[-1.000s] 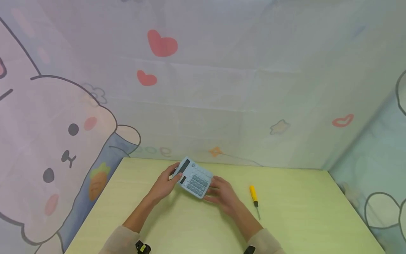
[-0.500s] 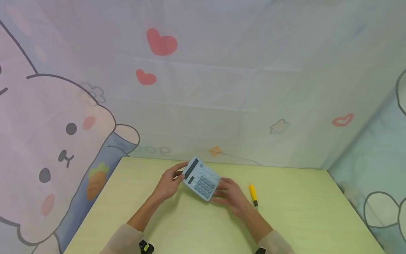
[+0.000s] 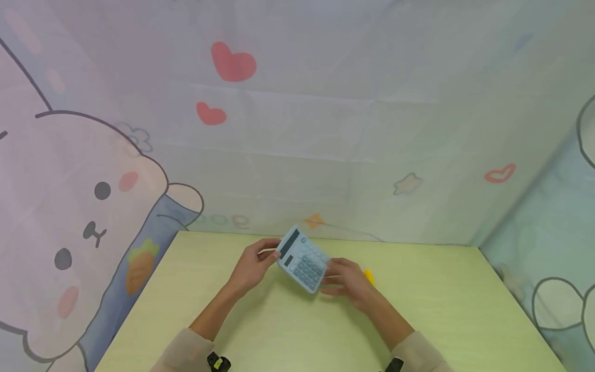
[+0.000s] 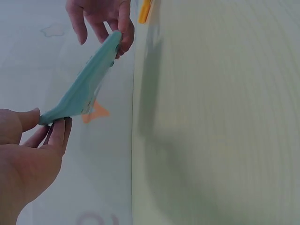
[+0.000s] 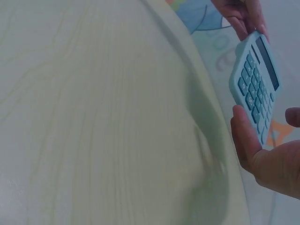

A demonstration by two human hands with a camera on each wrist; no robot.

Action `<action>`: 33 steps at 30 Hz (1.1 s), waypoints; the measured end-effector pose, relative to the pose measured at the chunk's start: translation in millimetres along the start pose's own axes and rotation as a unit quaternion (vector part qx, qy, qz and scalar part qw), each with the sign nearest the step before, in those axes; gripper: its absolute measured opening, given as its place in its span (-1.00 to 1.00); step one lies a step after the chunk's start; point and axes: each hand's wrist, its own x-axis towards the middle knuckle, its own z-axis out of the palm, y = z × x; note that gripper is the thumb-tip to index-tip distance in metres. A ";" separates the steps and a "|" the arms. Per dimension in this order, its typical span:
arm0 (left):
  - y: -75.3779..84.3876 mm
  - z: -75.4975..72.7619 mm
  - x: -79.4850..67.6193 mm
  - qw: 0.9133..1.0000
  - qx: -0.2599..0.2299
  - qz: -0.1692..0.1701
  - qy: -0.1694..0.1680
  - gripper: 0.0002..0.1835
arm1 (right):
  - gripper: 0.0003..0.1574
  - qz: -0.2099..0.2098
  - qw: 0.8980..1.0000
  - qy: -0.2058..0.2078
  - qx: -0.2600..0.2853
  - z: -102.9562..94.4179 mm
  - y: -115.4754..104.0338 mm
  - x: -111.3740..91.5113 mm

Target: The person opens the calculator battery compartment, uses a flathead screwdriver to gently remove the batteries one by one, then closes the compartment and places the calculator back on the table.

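A light blue calculator (image 3: 310, 267) is held tilted above the table, its keys and dark display facing up toward the head view. My left hand (image 3: 248, 269) pinches the display end, thumb on the front and fingers behind, as the left wrist view shows. At the keypad end, my right hand (image 3: 351, 283) touches the edge with nearly straight fingers. Its thumb (image 5: 293, 117) stands apart from the calculator in the right wrist view. Beyond the right hand shows the yellow handle of a screwdriver (image 3: 369, 276); the hand and arm hide the rest.
The pale yellow-green table (image 3: 446, 299) ends at the back against a printed cloth backdrop (image 3: 325, 129) with hearts and a large cartoon rabbit (image 3: 125, 217). Another stretch of cloth (image 3: 548, 232) borders the table's right side.
Both hands and the calculator have shifted right, and the calculator has turned a little more upright. My right hand and arm now cover most of the screwdriver, which was fully visible a second ago.
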 end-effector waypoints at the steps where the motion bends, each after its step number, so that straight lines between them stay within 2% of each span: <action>1: 1.2 0.5 -0.2 1.000 -0.011 -0.001 -0.005 -0.60 | -0.35 -0.001 1.000 0.000 -0.004 -0.9 -2.0 -0.8; 5: 5.6 2.8 0.3 0.999 -0.033 0.002 -0.017 -0.62 | -0.37 0.002 1.000 -0.004 -0.013 -5.3 -8.1 -3.1; 8: 10.0 5.3 0.9 0.999 -0.029 0.012 -0.016 -0.64 | -0.37 0.004 1.000 -0.004 -0.018 -9.0 -10.8 -5.3; 13: 22.9 11.6 -1.4 0.999 0.009 0.045 -0.010 -0.66 | -0.40 0.000 1.000 0.010 -0.008 -13.1 -12.7 -7.7; 18: 36.3 18.9 -8.7 0.998 0.045 0.048 0.006 -0.68 | -0.40 -0.003 0.999 0.028 0.021 -12.7 -13.7 -8.6; 25: 17.2 22.9 -5.6 0.995 0.087 0.050 0.015 -0.66 | -0.37 -0.006 0.998 0.045 0.046 -10.9 -14.4 -9.8; 28: 19.3 24.8 -5.7 0.993 0.111 0.040 0.026 -0.65 | -0.27 -0.006 0.997 0.053 0.052 -9.6 -15.9 -10.6; 33: 20.6 28.2 -6.6 0.985 0.154 0.048 0.060 -0.66 | -0.11 -0.003 0.997 0.066 0.039 -7.6 -17.2 -10.1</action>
